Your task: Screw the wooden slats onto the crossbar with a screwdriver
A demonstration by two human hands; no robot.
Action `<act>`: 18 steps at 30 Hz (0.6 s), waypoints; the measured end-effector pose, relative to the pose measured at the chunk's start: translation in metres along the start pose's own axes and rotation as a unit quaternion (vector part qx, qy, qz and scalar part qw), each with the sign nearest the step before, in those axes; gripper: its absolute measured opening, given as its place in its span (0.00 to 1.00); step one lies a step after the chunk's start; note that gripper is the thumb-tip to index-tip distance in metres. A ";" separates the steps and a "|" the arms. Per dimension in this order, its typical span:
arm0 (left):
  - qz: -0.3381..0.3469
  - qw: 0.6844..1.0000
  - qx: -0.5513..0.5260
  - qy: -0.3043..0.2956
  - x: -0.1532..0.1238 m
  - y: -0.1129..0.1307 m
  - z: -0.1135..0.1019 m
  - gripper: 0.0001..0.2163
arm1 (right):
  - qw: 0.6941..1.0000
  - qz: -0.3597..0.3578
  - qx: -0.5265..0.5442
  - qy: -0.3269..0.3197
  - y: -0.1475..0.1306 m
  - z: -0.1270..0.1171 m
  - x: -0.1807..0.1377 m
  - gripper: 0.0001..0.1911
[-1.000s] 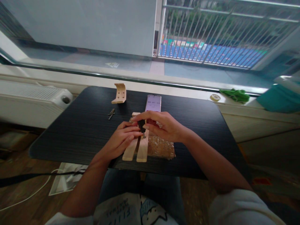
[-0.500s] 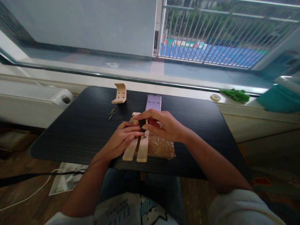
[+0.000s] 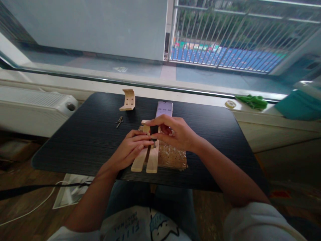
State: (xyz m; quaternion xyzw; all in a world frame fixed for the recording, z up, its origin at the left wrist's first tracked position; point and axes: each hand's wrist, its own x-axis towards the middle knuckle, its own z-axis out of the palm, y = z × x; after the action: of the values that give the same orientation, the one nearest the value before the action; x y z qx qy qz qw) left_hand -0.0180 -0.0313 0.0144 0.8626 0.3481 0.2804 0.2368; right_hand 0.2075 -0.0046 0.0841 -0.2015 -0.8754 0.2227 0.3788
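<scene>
Two pale wooden slats (image 3: 147, 159) lie side by side on a perforated wooden board (image 3: 172, 157) near the front of the black table (image 3: 82, 134). My left hand (image 3: 129, 149) lies across the slats and presses them down, fingers together. My right hand (image 3: 173, 134) pinches a small black-handled screwdriver (image 3: 153, 132) that stands upright with its tip on the right slat. A phone (image 3: 164, 109) with a lit screen lies just behind my hands.
A curved wooden piece with holes (image 3: 128, 100) stands at the table's back left, with a few loose screws (image 3: 119, 122) in front of it. A radiator (image 3: 35, 107) is at the left. A green cloth (image 3: 252, 101) and a tape roll (image 3: 230, 104) lie on the sill.
My right hand's fingers have shifted slightly around the screwdriver's handle, which shows more now. My left hand and the slats have stayed put.
</scene>
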 end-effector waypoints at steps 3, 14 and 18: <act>-0.001 1.000 -0.004 0.002 0.000 0.000 0.000 0.20 | 1.000 0.002 -0.012 0.009 0.001 0.001 0.000 0.13; 0.000 1.000 -0.016 0.006 0.000 0.001 -0.001 0.20 | 0.998 -0.005 -0.045 0.039 0.003 0.005 -0.001 0.13; -0.001 1.000 -0.018 0.005 0.000 0.000 0.000 0.20 | 0.998 -0.008 -0.050 0.046 0.003 0.004 -0.001 0.13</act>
State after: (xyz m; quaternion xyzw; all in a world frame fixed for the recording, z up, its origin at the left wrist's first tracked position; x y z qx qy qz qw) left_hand -0.0179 -0.0313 0.0150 0.8566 0.3447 0.2908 0.2506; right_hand 0.2053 -0.0036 0.0793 -0.2237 -0.8687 0.1659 0.4096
